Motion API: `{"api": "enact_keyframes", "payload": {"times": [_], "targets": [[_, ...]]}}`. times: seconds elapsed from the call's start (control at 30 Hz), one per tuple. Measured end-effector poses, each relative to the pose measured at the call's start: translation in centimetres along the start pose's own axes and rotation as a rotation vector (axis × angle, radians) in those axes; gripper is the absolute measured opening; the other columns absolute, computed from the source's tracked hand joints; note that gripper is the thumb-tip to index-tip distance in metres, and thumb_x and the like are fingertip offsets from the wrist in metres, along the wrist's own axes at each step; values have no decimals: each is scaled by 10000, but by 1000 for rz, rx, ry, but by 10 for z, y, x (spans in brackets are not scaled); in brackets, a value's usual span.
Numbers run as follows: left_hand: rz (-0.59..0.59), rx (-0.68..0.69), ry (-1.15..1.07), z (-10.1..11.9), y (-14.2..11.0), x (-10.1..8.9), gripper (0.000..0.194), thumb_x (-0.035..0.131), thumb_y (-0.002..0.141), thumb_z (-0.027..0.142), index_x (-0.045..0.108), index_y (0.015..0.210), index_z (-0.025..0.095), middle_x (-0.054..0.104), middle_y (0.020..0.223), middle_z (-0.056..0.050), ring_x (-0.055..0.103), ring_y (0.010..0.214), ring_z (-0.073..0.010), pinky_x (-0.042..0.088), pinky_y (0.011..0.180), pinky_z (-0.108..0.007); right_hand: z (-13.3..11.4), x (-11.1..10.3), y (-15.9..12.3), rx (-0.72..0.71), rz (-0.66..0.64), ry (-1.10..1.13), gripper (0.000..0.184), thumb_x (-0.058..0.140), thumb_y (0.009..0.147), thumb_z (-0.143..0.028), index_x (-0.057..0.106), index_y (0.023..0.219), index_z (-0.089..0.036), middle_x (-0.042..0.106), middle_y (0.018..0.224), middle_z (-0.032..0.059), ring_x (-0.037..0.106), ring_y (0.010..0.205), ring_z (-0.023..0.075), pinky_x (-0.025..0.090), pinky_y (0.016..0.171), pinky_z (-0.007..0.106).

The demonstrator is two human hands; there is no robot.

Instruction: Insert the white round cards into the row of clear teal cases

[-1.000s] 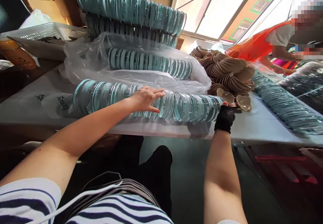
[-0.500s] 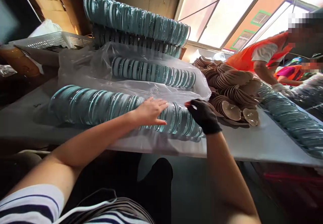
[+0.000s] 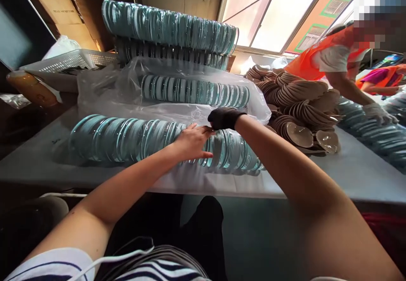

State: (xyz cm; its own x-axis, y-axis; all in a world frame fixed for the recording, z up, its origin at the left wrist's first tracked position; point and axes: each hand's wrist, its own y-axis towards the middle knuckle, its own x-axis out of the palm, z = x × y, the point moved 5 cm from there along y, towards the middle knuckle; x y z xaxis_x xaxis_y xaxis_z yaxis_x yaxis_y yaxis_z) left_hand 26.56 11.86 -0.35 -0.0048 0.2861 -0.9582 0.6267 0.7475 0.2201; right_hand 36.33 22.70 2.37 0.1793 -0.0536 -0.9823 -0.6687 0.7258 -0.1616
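Note:
A long row of round blue-green glass dishes (image 3: 146, 139), nested on their sides, lies across the front of the table. My left hand (image 3: 194, 142) is bare and rests flat on top of this row, fingers stretched and thumb apart. Just beyond it is my right hand (image 3: 224, 118) in a black glove, bent in close to the left fingertips above the far side of the row. Its fingers are curled in, and whatever they may hold is hidden. Behind the row, clear plastic film (image 3: 108, 97) spreads around a shorter row of similar dishes (image 3: 193, 91).
More glass dishes (image 3: 171, 25) are piled at the back. Stacked brown dishes (image 3: 300, 91) stand on the right, beside another glass row (image 3: 371, 124). A co-worker's gloved hand (image 3: 380, 113) touches that row. A white plastic basket (image 3: 68, 59) sits at the back left.
My right hand has moved left and slightly away from me, from the row's right part to beside my left fingertips. My left hand stays flat on the row.

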Motion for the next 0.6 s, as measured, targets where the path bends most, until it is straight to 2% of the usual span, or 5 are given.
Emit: {"api": "enact_keyframes", "payload": {"times": [0.17, 0.27, 0.4, 0.5, 0.6], "targets": [[-4, -22, -39, -1, 1, 2, 722, 680, 815, 562, 492, 1409, 198, 508, 1495, -98, 472, 1380, -259, 285, 1213, -479, -29, 30, -79, 174, 267, 96, 303, 466, 895, -278, 724, 989, -151, 722, 968, 116, 654, 857, 222, 356, 667, 289], [-5, -13, -59, -1, -1, 2, 707, 669, 828, 543, 483, 1418, 201, 502, 1502, -89, 455, 1394, -254, 259, 1219, -480, -70, 89, -113, 312, 343, 220, 372, 361, 956, -321, 708, 1000, -192, 715, 993, 114, 666, 899, 242, 374, 675, 305], [-48, -16, -63, -1, -3, -3, 704, 660, 833, 532, 470, 1428, 208, 499, 1504, -81, 458, 1388, -252, 244, 1222, -476, -114, 162, -116, 399, 301, 318, 446, 284, 988, -338, 689, 1157, -258, 689, 1165, 103, 657, 1035, 274, 446, 794, 345], [-107, -23, -43, 4, 1, -8, 698, 632, 855, 541, 466, 1438, 196, 451, 1540, -103, 400, 1429, -274, 230, 1222, -505, -116, 171, -112, 332, 241, 353, 435, 322, 991, -422, 710, 1121, -274, 705, 1134, 98, 658, 1039, 292, 467, 812, 362], [-91, -15, -14, 14, 11, -9, 731, 602, 870, 569, 442, 1466, 176, 316, 1615, -130, 276, 1497, -308, 215, 1220, -537, -76, 138, -120, 277, 241, 388, 433, 370, 985, -463, 732, 1013, -228, 732, 1003, 101, 679, 903, 268, 458, 746, 330]]}}
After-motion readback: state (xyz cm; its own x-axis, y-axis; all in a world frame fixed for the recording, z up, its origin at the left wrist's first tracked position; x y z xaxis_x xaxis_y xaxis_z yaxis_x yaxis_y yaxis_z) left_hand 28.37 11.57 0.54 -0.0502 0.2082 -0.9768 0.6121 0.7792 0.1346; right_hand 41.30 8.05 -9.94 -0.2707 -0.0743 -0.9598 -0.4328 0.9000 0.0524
